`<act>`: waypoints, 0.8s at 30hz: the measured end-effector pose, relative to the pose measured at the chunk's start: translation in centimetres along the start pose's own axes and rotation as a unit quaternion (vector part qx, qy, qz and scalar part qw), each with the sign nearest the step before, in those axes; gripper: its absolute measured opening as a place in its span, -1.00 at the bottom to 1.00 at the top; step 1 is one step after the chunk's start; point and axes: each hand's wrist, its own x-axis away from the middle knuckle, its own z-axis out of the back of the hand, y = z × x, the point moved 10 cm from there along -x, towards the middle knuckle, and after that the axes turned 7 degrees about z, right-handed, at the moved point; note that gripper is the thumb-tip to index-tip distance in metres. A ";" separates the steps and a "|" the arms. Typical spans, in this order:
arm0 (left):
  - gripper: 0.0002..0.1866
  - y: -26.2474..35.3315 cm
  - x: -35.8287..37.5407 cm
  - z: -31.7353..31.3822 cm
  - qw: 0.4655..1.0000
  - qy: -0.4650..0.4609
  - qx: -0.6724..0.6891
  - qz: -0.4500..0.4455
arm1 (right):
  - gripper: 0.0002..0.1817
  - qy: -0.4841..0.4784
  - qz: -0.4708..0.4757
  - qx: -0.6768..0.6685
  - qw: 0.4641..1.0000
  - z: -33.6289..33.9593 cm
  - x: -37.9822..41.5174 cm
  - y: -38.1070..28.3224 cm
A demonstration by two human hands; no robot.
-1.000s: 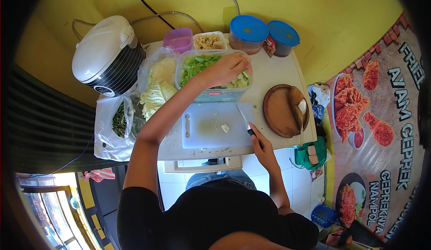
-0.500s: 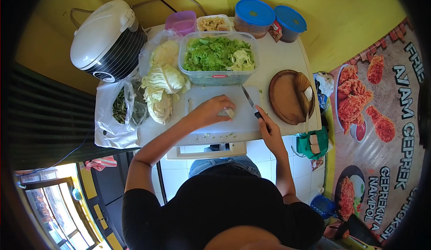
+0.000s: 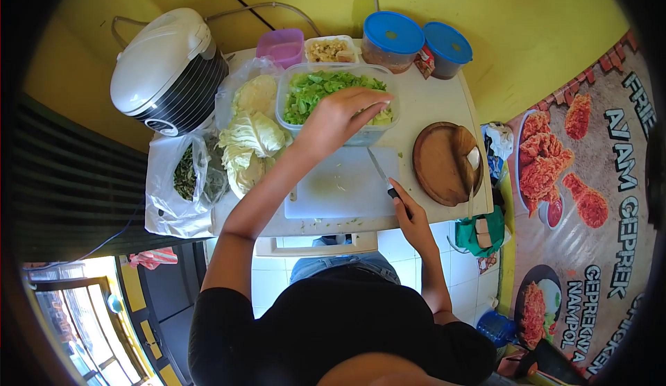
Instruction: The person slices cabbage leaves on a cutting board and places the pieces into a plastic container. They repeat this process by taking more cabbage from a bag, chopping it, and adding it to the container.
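Our left hand (image 3: 334, 121) is now hovering over the clear container (image 3: 368, 138), no longer bending low above the cutting board (image 3: 340, 193) as it was in the earlier frame. Its fingers are drawing together — a tiny pale bit is showing at the tips, but we cannot tell whether they are pinching it. Our right hand (image 3: 413, 223) is still gripping the knife (image 3: 380, 169) by its handle, the blade lying over the board's right part.

The container is holding shredded green leaves (image 3: 316, 93); behind it, one white tray (image 3: 310, 47) is holding chopped yellowish pieces. One white plastic bag (image 3: 163, 202) is holding dark leaves (image 3: 185, 174). Beyond these, we are counting one purple container (image 3: 281, 48), two blue-lidded tubs (image 3: 393, 33) and — to the right — one round wooden dish (image 3: 433, 165).
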 end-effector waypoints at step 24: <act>-0.49 -4.1 15.9 12.7 0.925 0.202 -0.303 0.109 | -0.56 -0.044 0.008 0.043 0.998 -3.7 -0.4 -1.1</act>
